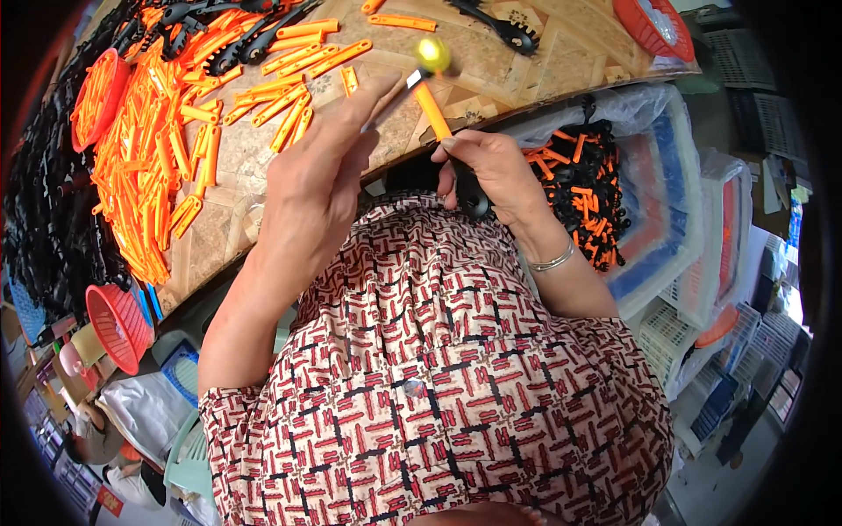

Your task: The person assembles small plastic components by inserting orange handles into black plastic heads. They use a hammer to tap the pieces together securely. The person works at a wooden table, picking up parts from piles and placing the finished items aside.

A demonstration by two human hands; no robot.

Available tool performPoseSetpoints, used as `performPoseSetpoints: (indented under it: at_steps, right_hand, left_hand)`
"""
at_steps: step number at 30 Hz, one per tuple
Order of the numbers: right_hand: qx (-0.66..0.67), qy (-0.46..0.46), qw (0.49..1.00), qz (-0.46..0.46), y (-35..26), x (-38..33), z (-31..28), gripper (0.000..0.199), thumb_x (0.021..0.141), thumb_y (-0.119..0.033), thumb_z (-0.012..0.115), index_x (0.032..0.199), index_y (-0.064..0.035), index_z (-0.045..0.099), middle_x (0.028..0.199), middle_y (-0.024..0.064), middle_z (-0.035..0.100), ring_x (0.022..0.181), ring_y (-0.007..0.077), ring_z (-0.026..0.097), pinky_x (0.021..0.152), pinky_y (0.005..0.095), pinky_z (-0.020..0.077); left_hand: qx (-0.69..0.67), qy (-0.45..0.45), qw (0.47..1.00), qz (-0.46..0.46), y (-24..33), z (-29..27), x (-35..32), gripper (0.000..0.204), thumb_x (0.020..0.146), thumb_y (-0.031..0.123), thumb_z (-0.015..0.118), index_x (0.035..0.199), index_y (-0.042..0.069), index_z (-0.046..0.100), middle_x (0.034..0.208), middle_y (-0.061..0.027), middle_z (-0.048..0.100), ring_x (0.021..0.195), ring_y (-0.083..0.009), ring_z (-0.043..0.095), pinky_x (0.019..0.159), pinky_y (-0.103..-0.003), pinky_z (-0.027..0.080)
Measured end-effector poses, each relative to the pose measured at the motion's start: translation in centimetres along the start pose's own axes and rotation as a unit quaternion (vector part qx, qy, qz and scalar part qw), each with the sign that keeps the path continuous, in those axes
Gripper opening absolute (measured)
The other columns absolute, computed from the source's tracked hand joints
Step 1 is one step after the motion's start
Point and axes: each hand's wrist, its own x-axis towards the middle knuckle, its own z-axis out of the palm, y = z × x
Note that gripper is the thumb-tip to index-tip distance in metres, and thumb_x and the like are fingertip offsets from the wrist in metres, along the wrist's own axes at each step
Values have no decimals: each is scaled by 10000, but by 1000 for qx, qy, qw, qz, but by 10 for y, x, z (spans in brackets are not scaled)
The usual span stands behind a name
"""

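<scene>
In my right hand (495,171) is a kitchen utensil with an orange handle (431,110) pointing up and away from me. Its dark lower part shows below my fingers, beside my waist, and I cannot make out its kind. My left hand (320,167) is raised over the table edge, closed round what looks like a small mallet with a round yellow head (432,54). The mallet is blurred by motion, and its head is just above the orange handle's far end. Most of the mallet's grip is hidden by my fingers.
Loose orange handle pieces (145,188) are heaped on the left of the patterned table (395,53), beside dark utensil parts (53,202). Black slotted spoons (504,26) lie farther back. Red baskets (118,326) stand around. At right, a lined crate (653,193) holds black-and-orange utensils (583,202).
</scene>
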Motion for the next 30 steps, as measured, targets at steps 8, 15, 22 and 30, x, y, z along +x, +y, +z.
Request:
performPoseSetpoints:
  at_steps: [8, 15, 22, 30]
  right_hand:
    - [-33, -16, 999, 9, 2, 4, -4, 285, 1024, -229, 585, 948, 35, 664, 690, 125, 682, 529, 201, 658, 493, 283, 517]
    - [-40, -44, 998, -5, 1, 1, -10, 293, 1029, -245, 579, 934, 17, 667, 691, 110, 681, 533, 183, 654, 509, 278, 520]
    - [-297, -50, 953, 1, -34, -33, -139, 298, 1012, -247, 632, 906, 17, 722, 720, 47, 703, 632, 125, 655, 587, 257, 521]
    - [-585, 248, 695, -336, -102, 13, -101, 209, 931, -275, 670, 909, -72, 715, 904, 122, 705, 849, 377, 662, 750, 459, 522]
  left_hand:
    - [32, 25, 998, 40, -12, 4, -12, 541, 945, -73, 556, 1408, 202, 608, 960, -180, 698, 776, -331, 692, 680, -396, 545]
    - [241, -62, 968, 12, -13, 12, -9, 734, 803, -93, 609, 1449, 251, 565, 822, -109, 630, 734, -315, 677, 626, -415, 550]
    - [-256, 123, 946, -155, -27, -29, 6, 436, 1046, 72, 545, 1476, 143, 539, 710, 36, 514, 594, -46, 469, 520, -207, 401]
    - [-321, 122, 905, -250, -53, -19, 4, 451, 1002, 197, 661, 1398, 20, 536, 740, 50, 532, 567, -29, 464, 495, -195, 360]
